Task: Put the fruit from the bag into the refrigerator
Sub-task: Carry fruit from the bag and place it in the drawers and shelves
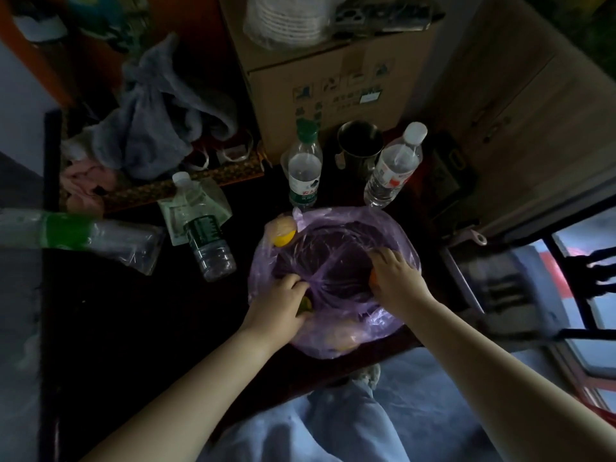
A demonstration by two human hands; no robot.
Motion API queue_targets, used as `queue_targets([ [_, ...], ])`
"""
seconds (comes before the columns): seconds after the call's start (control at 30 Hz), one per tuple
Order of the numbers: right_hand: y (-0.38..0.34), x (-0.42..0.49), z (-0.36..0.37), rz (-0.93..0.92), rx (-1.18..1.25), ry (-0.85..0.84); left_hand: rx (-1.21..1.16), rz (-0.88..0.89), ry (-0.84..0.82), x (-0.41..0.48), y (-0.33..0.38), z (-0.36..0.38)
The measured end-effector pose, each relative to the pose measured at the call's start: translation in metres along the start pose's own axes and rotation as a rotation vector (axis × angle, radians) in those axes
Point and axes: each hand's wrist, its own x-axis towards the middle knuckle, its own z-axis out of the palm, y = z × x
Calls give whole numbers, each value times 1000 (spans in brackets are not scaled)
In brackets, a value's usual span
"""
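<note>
A thin purple plastic bag [336, 271] lies spread on the dark table [133, 311] near its front edge. A yellow fruit [284, 235] shows at the bag's far left rim. My left hand [280, 305] grips a green-yellow fruit [305, 305] and bunched plastic at the bag's near left side. My right hand [395, 278] lies on the bag's right side, its fingers curled over an orange fruit [373, 276] that peeks out beside them. More pale fruit [343, 341] shows dimly through the plastic near the front.
Behind the bag stand two water bottles [305, 168] [393, 168] and a metal mug [360, 145]; a third bottle [203, 235] lies at the left. A cardboard box [333, 78], grey cloth [160, 118] and a wooden cabinet [520, 121] crowd the back. A metal frame [566, 278] stands at right.
</note>
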Motion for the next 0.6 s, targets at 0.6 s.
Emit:
queue_targets([
  [0.6, 9, -11, 15, 134, 77, -15, 54, -85, -150, -9, 5, 21],
])
